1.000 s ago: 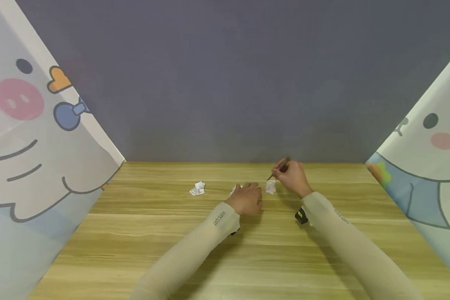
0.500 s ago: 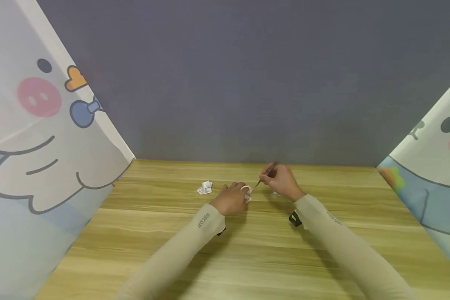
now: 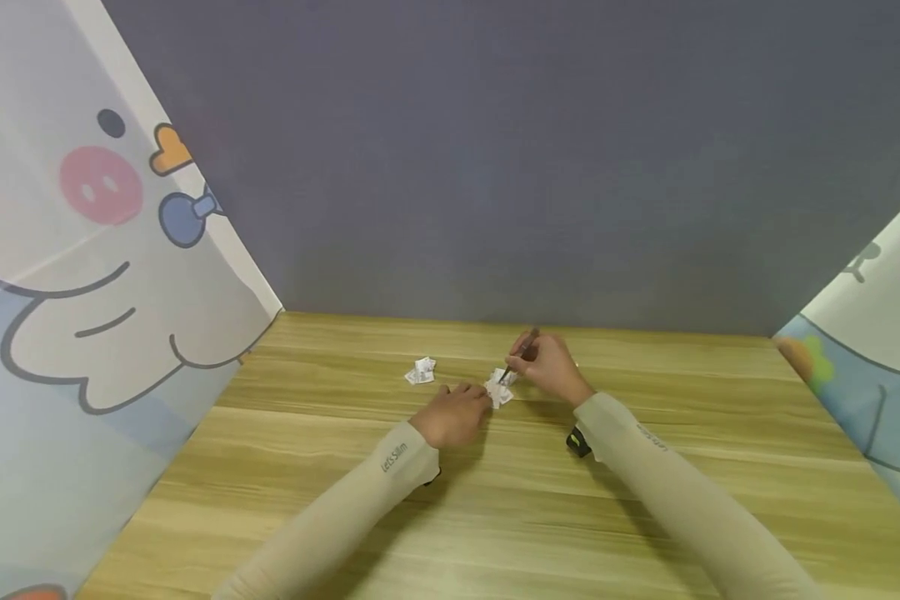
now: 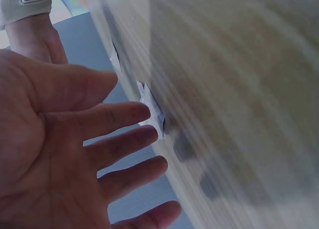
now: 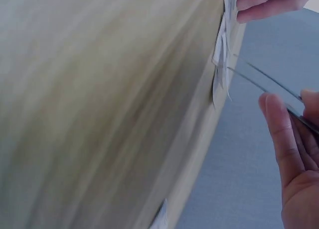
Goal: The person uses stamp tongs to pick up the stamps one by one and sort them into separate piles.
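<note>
In the head view, a small pile of white printed paper slips (image 3: 499, 388) lies on the wood-grain table (image 3: 495, 508). My right hand (image 3: 549, 367) pinches a pair of dark tweezers (image 3: 523, 350), whose tips point down at that pile. From the right wrist, the tweezers' prongs (image 5: 259, 78) stand apart close to the slips; whether they touch paper I cannot tell. Left of the pile is my left hand (image 3: 452, 415), its fingertips at the slips' edge. The left wrist view shows its fingers (image 4: 127, 139) extended and spread, gripping nothing.
Another group of paper slips (image 3: 422, 372) lies farther left on the table. One more slip (image 5: 160, 216) shows low in the right wrist view. A grey panel (image 3: 525, 167) rises behind the table, and cartoon-printed panels (image 3: 217, 308) flank it.
My right hand has brought the tweezers leftward from the slip at the right to the middle pile. My left hand has drawn back left, uncovering that pile. The head view has shifted slightly.
</note>
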Demonstrator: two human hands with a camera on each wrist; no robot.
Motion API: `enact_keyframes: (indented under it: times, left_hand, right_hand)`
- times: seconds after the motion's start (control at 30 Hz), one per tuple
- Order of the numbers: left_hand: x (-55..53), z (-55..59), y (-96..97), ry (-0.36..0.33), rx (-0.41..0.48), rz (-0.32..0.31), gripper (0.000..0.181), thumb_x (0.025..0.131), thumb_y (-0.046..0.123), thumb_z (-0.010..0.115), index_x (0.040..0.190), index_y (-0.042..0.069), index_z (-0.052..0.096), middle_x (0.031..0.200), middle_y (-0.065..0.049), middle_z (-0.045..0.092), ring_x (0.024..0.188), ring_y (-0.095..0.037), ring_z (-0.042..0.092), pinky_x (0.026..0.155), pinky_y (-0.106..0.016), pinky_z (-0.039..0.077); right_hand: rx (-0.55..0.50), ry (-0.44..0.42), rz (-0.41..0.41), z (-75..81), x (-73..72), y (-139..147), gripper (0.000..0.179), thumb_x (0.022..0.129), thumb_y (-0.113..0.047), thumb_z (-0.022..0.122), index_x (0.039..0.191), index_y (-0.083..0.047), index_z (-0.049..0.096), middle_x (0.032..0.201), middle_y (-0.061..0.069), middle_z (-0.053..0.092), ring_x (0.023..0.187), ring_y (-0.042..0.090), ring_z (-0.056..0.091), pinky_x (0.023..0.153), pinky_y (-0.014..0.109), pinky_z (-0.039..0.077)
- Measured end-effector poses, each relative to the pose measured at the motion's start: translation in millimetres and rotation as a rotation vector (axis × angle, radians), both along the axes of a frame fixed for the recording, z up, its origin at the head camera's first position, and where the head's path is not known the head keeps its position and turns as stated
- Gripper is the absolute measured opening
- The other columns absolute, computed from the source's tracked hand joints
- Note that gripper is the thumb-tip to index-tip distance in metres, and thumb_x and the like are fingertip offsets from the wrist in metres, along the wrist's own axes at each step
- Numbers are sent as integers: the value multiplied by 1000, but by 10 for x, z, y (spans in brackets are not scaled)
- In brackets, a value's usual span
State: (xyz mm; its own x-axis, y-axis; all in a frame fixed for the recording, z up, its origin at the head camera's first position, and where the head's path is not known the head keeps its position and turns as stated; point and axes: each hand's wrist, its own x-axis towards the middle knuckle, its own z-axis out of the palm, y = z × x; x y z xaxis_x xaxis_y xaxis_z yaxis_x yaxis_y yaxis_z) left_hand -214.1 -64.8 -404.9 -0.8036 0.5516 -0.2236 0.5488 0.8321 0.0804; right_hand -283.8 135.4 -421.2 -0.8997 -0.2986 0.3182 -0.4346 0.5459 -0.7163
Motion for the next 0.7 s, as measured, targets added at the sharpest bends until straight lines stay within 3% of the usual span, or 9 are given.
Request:
enact_keyframes:
  times: [0.27, 0.5, 0.7]
  left_hand:
    - [13, -49, 29, 24, -32, -2, 39, 100, 31, 46, 136, 15, 52, 141, 0, 43, 130, -21, 38, 104, -50, 31]
    - [15, -48, 29, 11, -31, 13, 41, 99, 33, 48, 136, 15, 51, 142, -1, 42, 130, -22, 37, 105, -49, 30]
    - [15, -69, 7, 9, -31, 34, 46, 99, 36, 49, 140, 15, 48, 143, -1, 40, 131, -22, 36, 106, -50, 28]
  right_hand:
    - [-14, -26, 46, -28, 17, -99, 6, 87, -7, 67, 82, -9, 66, 72, -2, 63, 68, 12, 63, 62, 29, 54]
    - [-25, 49, 59, 57, 85, -105, 8, 87, -6, 67, 80, -9, 67, 68, -4, 62, 63, 10, 61, 58, 29, 52]
    - [-28, 104, 46, 167, 134, -89, 8, 89, -10, 67, 81, -11, 68, 70, -5, 63, 65, 16, 64, 57, 31, 52]
